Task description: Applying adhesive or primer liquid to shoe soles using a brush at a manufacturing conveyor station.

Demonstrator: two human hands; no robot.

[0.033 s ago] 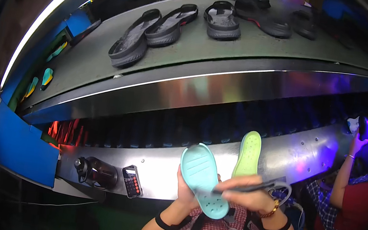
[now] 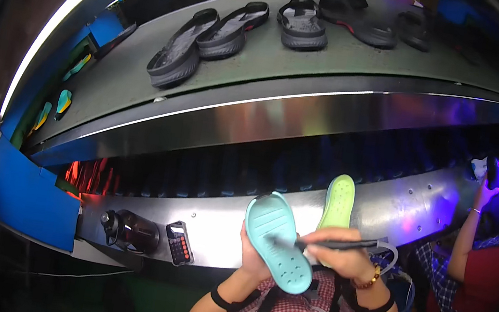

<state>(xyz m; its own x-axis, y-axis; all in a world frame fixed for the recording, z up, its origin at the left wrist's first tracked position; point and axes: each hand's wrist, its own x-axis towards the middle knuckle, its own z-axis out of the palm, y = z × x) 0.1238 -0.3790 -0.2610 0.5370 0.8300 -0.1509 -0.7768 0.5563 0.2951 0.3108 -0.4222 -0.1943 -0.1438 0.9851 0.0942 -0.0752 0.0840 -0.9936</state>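
My left hand [image 2: 252,261] holds a light blue sandal sole [image 2: 276,237] upright from below, its perforated face toward me. My right hand [image 2: 345,258] grips a thin black brush [image 2: 340,242] whose tip touches the middle of the blue sole. Just behind my right hand, a lime green sole [image 2: 339,202] leans on the shiny metal ledge [image 2: 219,226]. Both wrists wear black bands, and the right one also has a bead bracelet.
A black bottle [image 2: 130,230] and a small calculator [image 2: 178,243] sit on the ledge to the left. Several dark sandals [image 2: 233,24] lie on the grey upper belt [image 2: 314,69]. A co-worker in red [image 2: 482,262] sits at the right, and a blue panel [image 2: 27,194] stands at the left.
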